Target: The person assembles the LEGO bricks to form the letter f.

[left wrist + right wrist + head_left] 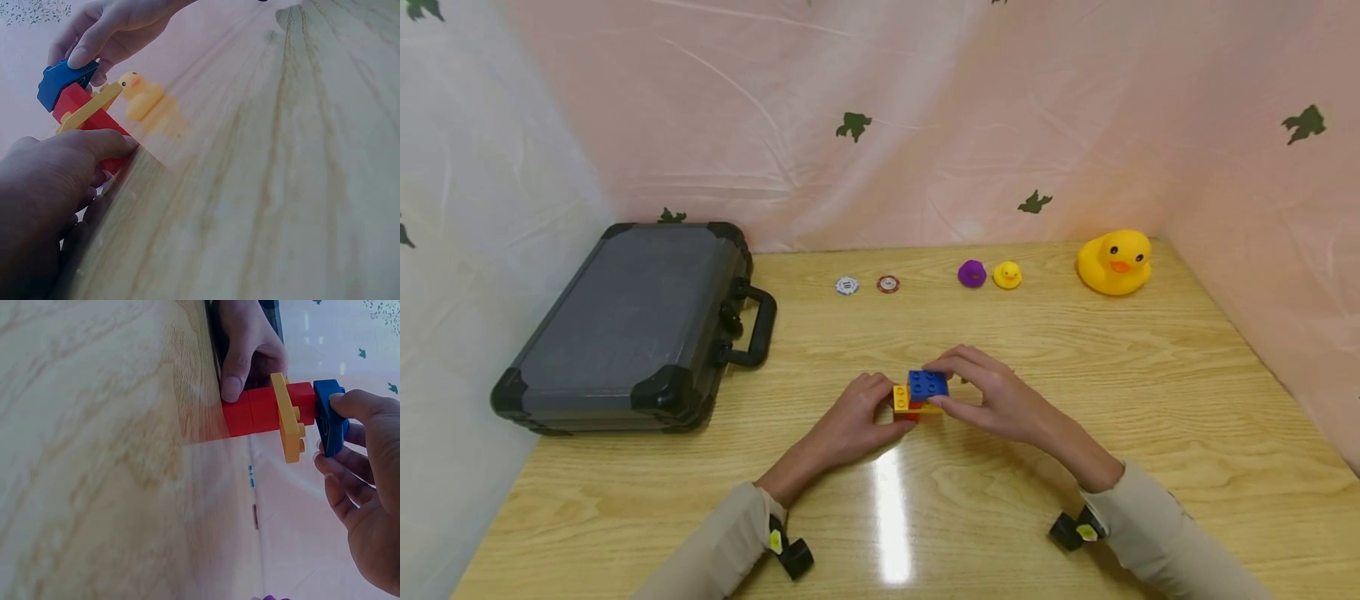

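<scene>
Left hand (857, 421) is pinching the red bricks (262, 409) at the stack's base — steadying them on the table (1075, 375). Right hand (992, 400) is pinching the blue brick (927, 383) on top.

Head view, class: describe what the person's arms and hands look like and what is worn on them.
Both hands, left hand and right hand, are bare: no gloves, and no rings show. Each arm wears a long beige sleeve ending at the wrist. At each wrist sits a small black camera unit with a yellow marking; the right one matches it.
</scene>
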`<state>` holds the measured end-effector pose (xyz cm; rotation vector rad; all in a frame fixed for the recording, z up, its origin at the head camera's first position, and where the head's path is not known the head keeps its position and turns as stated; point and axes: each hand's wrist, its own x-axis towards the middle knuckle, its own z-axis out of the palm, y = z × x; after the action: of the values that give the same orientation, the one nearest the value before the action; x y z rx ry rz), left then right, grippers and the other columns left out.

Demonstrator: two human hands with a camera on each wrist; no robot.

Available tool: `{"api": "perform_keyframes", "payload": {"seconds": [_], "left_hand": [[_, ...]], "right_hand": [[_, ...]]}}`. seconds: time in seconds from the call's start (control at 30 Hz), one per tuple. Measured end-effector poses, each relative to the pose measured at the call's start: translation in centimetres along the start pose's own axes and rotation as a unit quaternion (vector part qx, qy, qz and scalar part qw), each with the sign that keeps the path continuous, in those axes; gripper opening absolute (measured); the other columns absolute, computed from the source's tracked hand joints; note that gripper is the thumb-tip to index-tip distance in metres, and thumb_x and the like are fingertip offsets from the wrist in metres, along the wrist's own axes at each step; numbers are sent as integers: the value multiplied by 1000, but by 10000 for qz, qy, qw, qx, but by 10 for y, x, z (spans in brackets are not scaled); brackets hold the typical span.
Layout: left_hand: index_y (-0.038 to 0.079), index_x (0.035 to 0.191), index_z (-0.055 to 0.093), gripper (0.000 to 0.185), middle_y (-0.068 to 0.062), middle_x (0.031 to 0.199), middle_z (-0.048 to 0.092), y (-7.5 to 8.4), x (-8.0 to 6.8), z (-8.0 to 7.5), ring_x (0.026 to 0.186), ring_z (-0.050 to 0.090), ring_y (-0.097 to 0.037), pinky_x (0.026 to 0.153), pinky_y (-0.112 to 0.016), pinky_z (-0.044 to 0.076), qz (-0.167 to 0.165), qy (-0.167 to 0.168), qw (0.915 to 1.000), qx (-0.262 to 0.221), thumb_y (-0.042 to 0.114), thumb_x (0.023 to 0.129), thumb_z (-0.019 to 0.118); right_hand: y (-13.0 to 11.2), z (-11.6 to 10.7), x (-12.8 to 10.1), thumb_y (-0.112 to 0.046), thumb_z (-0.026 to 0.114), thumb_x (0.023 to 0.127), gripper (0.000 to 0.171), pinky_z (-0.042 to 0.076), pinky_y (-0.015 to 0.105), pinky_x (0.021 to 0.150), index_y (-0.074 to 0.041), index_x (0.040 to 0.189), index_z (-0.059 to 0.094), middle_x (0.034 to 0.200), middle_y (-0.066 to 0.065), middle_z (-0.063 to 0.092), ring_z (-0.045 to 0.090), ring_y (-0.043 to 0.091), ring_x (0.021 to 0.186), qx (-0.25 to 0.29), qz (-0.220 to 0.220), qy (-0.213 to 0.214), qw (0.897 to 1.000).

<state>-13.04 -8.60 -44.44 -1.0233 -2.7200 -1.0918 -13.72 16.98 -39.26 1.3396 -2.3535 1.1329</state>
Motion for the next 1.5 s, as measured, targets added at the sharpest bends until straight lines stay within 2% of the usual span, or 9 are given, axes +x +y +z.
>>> {"api": "perform_keyframes", "payload": {"seconds": [0.43, 0.8, 1.07, 1.5], "left_hand": [[9, 108, 69, 29, 2, 97, 60, 0, 0, 0, 90, 51, -16, 78, -34, 43, 2, -3, 10000, -22, 29, 91, 81], [9, 108, 69, 29, 3, 97, 60, 0, 0, 0, 89, 51, -16, 77, -34, 43, 29, 23, 10000, 17, 29, 91, 81], [9, 106, 69, 29, 3, 93, 59, -2, 0, 1, 84, 48, -15, 74, -32, 40, 47, 16, 10000, 38, 29, 90, 82], [9, 110, 69, 31, 3, 95, 59, -1, 0, 1, 87, 50, -15, 75, -33, 42, 5, 5, 10000, 59, 30, 91, 81]], "right_hand": [[-4, -3, 2, -3, 77, 91, 36, 56, 46, 83, -6, 125, 67, 118, 3, 63, 58, 16, 100, 265, 434, -323, 9982], [-5, -4, 4, -3, 76, 92, 34, 57, 46, 82, -3, 125, 66, 117, 5, 62, 59, 16, 99, 195, 504, -476, 9974], [-5, -2, 2, -4, 77, 92, 36, 56, 46, 82, -6, 125, 65, 118, 4, 62, 58, 17, 98, 212, 688, -413, 9966], [-4, -2, 0, -7, 78, 93, 40, 54, 47, 87, -6, 130, 64, 120, 3, 61, 57, 17, 104, 165, 770, -403, 9961]]}}
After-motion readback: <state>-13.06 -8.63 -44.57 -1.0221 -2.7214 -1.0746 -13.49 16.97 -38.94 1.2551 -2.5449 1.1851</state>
